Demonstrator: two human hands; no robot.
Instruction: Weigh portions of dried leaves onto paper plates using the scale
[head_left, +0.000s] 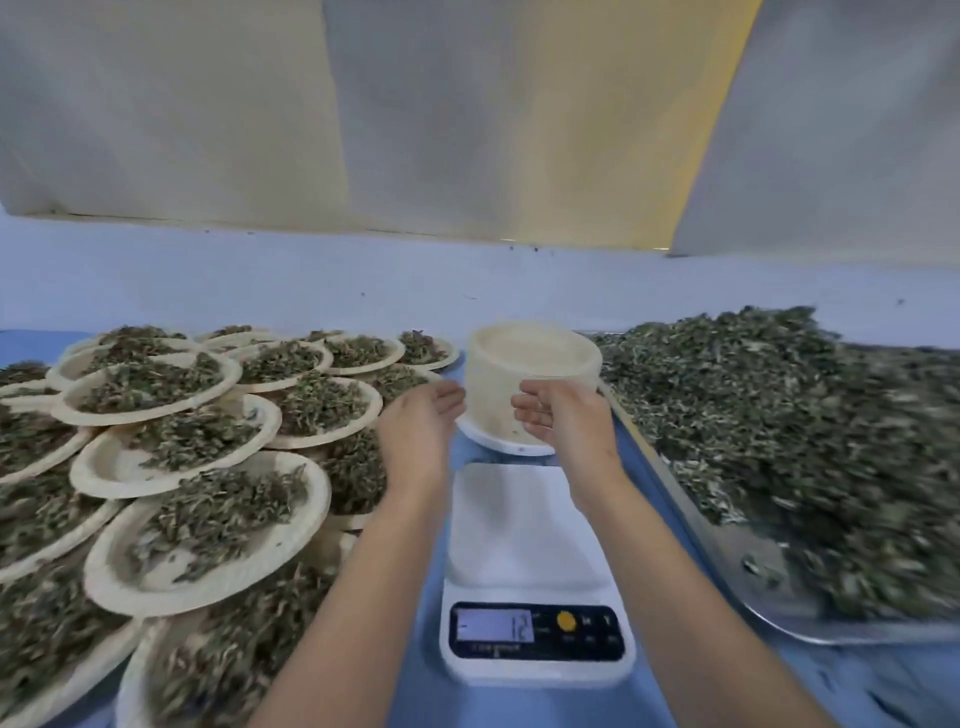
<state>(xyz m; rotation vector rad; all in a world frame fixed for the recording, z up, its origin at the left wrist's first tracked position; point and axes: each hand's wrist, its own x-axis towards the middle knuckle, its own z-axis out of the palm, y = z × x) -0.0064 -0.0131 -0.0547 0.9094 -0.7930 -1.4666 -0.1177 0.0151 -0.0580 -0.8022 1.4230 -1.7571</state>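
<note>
The scale (535, 587) sits bare; left hand (418, 426) loose-fingered, right hand (563, 421) curled with grip unclear, both at the plate stack (530, 358), likely to peel one off.

Single wide-angle view from the person's head, facing forward and down, close over the blue bench (415, 696), scale (524, 525) near and just below centre, filled paper plates (208, 525) at left, dried leaves (753, 405) at right, pale sheets (467, 130) across the top

Cream curtains (208, 104) hang above a blue table (410, 701).
</note>
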